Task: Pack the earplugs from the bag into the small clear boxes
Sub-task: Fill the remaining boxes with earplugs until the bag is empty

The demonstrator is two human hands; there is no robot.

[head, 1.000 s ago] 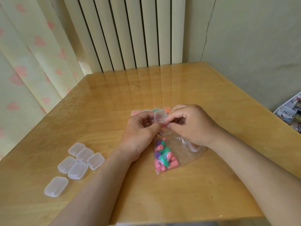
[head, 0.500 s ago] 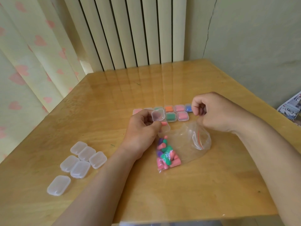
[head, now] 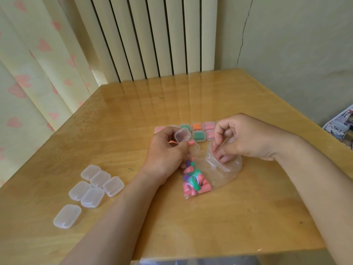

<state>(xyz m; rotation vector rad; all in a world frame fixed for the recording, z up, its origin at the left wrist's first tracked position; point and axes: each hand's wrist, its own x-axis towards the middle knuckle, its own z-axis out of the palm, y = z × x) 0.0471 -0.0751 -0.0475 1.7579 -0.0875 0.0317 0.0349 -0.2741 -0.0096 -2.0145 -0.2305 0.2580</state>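
Clear plastic, hinged and small, the open box (head: 182, 135) is gripped in the curled fingers of the left hand (head: 165, 153), its lid tilted up and one pink foam earplug (head: 191, 143) lying in its base. The right hand (head: 244, 139) curls its fingers over the red-striped rim of the clear plastic zip bag (head: 229, 175), fingertips inside the mouth. Pink, green and purple foam earplugs (head: 193, 178) fill the bag's near end, which lies on the glossy wooden table (head: 133, 115). Six shut empty clear boxes (head: 95, 185) lie well to the left. The filled boxes (head: 198, 131) sit in rows just beyond the hands.
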